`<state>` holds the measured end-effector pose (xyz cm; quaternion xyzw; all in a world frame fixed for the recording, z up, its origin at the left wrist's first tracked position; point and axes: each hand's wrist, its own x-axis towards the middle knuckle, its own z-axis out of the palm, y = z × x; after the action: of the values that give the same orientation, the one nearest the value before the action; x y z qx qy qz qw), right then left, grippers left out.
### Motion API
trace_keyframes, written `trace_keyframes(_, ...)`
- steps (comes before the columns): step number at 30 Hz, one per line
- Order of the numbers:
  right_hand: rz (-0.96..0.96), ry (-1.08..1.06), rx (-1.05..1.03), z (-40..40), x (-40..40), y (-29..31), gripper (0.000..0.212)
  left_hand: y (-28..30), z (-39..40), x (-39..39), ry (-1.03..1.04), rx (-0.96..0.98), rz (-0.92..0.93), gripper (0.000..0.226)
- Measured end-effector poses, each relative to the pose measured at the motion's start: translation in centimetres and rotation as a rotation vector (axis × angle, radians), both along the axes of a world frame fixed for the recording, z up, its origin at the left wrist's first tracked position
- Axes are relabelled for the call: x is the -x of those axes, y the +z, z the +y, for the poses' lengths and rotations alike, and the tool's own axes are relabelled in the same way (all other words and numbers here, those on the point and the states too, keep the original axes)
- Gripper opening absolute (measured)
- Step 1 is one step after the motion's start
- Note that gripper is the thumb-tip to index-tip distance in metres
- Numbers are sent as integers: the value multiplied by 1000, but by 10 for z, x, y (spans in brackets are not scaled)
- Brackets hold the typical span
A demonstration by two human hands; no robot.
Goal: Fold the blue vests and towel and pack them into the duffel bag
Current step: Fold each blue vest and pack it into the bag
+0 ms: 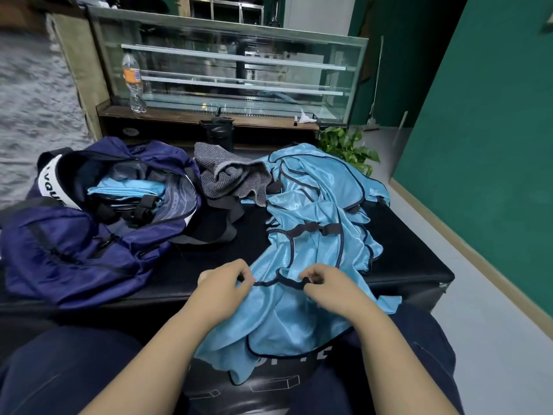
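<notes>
Head view shows the left hand (223,287) and right hand (326,284) each pinching the dark-trimmed edge of one blue vest (278,319), which drapes off the tabletop (413,259) onto the lap. Using the duffel bag (89,223) as landmark: it sits open, folded blue cloth already inside; the grey towel (230,175) lies crumpled just right of it; the unfolded vest pile (323,199) lies further right.

The held vest appears to overlap that pile, so lifting it could, I judge, drag neighbours toward the tabletop's right edge, which the pile already overhangs. The slick fabric may slip from a light pinch. Bare tabletop for folding is only the strip between bag and pile.
</notes>
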<state>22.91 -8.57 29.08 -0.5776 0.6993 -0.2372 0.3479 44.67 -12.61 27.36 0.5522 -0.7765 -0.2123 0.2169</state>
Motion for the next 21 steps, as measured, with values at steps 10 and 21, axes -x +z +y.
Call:
trace_keyframes(10,-111,40,-64,-3,-8,14,21,-10,-3,-9,-56,-147,53,40)
trace_keyframes(21,-18,-546,221,-72,47,-5,59,-7,-3,2,-75,-274,371,33)
